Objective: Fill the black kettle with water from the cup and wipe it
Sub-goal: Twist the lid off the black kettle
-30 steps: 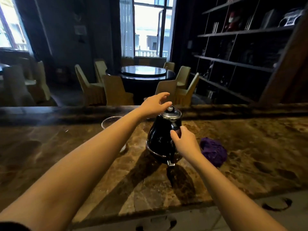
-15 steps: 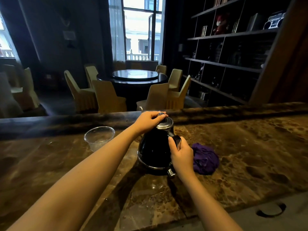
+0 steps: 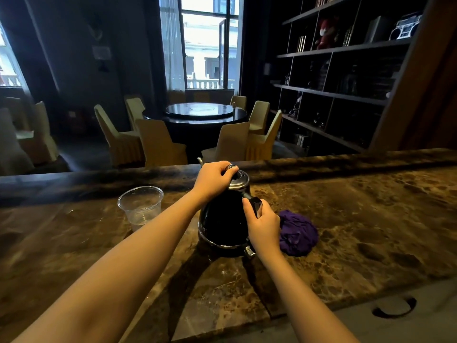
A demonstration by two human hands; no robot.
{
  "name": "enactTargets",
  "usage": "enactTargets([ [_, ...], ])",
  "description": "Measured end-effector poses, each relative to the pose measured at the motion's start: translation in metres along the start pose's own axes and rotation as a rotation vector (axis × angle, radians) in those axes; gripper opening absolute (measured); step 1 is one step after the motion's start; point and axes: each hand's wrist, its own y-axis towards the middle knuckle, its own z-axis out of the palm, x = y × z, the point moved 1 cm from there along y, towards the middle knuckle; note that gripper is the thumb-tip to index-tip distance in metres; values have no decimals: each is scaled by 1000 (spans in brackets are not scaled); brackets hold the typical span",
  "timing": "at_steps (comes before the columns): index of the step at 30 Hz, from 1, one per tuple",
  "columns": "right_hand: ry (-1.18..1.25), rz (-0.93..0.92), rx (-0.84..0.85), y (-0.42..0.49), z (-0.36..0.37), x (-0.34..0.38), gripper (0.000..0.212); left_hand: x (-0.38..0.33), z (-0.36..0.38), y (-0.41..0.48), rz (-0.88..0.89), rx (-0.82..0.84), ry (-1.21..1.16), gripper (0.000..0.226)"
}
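The black kettle (image 3: 222, 224) stands upright on the brown marble counter (image 3: 371, 231), its silver lid on top. My left hand (image 3: 214, 180) lies over the lid with its fingers closed around the knob. My right hand (image 3: 263, 225) grips the kettle's black handle on the near right side. A clear plastic cup (image 3: 141, 206) with a little water at the bottom stands to the kettle's left, apart from it. A crumpled purple cloth (image 3: 298, 232) rests on the counter just right of the kettle, behind my right hand.
The counter has a raised dark ledge (image 3: 346, 162) along its far edge and a grey front strip with a round hole (image 3: 394, 308) at the near right. Beyond the counter are a round dining table with chairs (image 3: 197, 115) and dark shelves (image 3: 346, 70).
My left hand came down from above the kettle and closed on the lid knob. My right hand kept its hold on the handle. The camera view shifted, bringing the cup fully into sight.
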Motion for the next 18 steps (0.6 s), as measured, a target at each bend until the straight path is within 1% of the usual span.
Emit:
enactTargets([
  [2, 11, -12, 3, 0, 0, 0, 36, -6, -3, 7, -42, -25, 29, 31],
  [5, 33, -10, 11, 0, 0, 0, 35, -14, -3, 9, -32, -5, 101, 28],
  [7, 55, -6, 25, 0, 0, -1, 34, -11, -4, 3, -31, -8, 48, 27],
  [10, 82, -6, 42, 0, 0, -1, 32, -7, -12, -8, -53, -96, -66, 26],
  [13, 88, 11, 64, 1, 0, -2, 28, -11, -22, -15, -30, -118, -88, 25],
  [18, 107, -4, 45, 0, 0, -1, 33, -1, -44, -45, -18, -198, -118, 27],
])
